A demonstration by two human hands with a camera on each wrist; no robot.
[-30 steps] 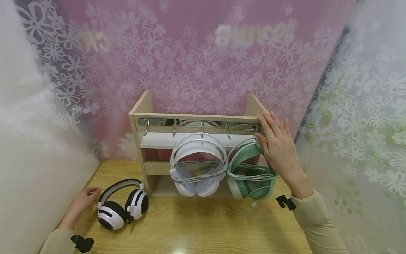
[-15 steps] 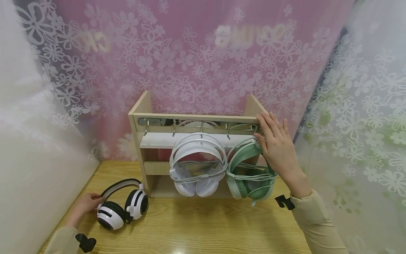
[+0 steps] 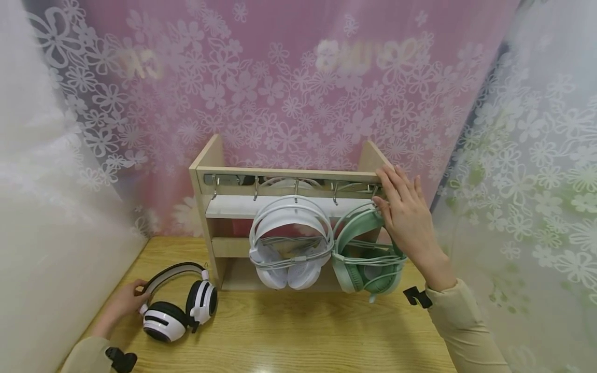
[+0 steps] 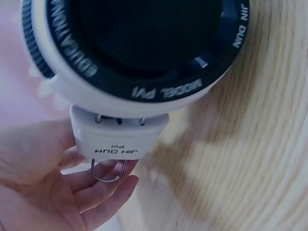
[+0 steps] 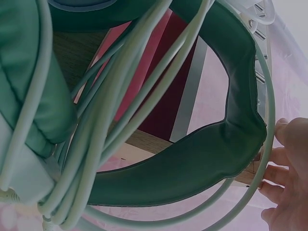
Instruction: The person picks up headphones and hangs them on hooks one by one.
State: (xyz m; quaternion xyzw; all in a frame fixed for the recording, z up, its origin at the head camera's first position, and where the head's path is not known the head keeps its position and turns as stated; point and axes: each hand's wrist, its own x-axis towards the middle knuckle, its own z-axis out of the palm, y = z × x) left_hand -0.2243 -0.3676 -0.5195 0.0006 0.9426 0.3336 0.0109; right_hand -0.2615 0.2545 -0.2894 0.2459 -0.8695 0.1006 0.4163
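Since the earlier frames, my left hand (image 3: 122,301) has drawn slightly toward the lower left of the head view, and the black-and-white headset (image 3: 179,302) has slid that way with it; my right hand (image 3: 407,217) holds nearly the same place at the rack's right end.

Progress, as I judge it: two of three headsets hang on the wooden rack (image 3: 208,176). The white headset (image 3: 291,243) hangs from a middle hook, its cable wound across the ear cups. The green headset (image 3: 366,254) hangs from the rightmost hook, centre-right of the head view. The black-and-white headset lies on the wooden surface (image 3: 298,336), lower left, not yet hung; two hooks at the left of the metal hook rail (image 3: 233,179) carry nothing.

Left hand: in the left wrist view the fingers (image 4: 103,190) lie loosely bent under the white hinge block (image 4: 118,137) and its wire loop, touching it; I cannot tell whether they clamp it. Right hand: the fingers are straight and close together, laid against the rack's top bar and the green headband (image 5: 192,168); the right wrist view shows fingertips (image 5: 284,168) beside the band, not curled round it.

Surroundings: flower-patterned curtains, pink behind (image 3: 298,93) and pale at either side, close in the scene. White and green headsets hang touching, so little room is left between them; the rack's left upright stands just beside the lying headset.
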